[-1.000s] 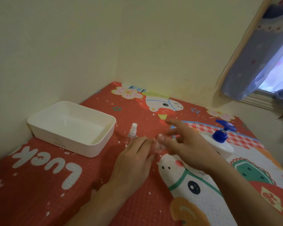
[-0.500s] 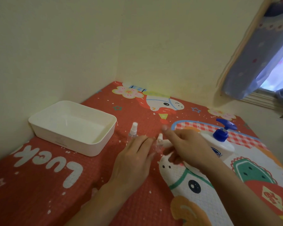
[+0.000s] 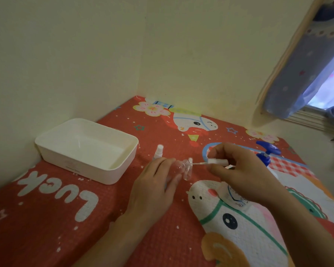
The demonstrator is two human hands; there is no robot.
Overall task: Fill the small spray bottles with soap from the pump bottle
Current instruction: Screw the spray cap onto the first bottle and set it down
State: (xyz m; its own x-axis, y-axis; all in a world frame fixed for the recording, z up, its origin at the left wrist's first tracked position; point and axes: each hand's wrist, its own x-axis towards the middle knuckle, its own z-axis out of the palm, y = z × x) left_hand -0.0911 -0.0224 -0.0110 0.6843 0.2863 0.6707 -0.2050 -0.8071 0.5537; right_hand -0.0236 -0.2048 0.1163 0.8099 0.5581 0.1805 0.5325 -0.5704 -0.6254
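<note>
Pulling the spray head sideways out of the clear small bottle, right hand pinching its white cap, left hand curled round the bottle just above the red mat. Best drawing the thin tube out straight, keeping the bottle steady and its mouth upward, ready for the pump bottle standing just behind the right hand. Leaving the second spray bottle upright beside the white tray.

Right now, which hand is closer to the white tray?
Left. The left hand sits just right of the white tray, holding a small clear bottle; the right hand is farther right.
</note>
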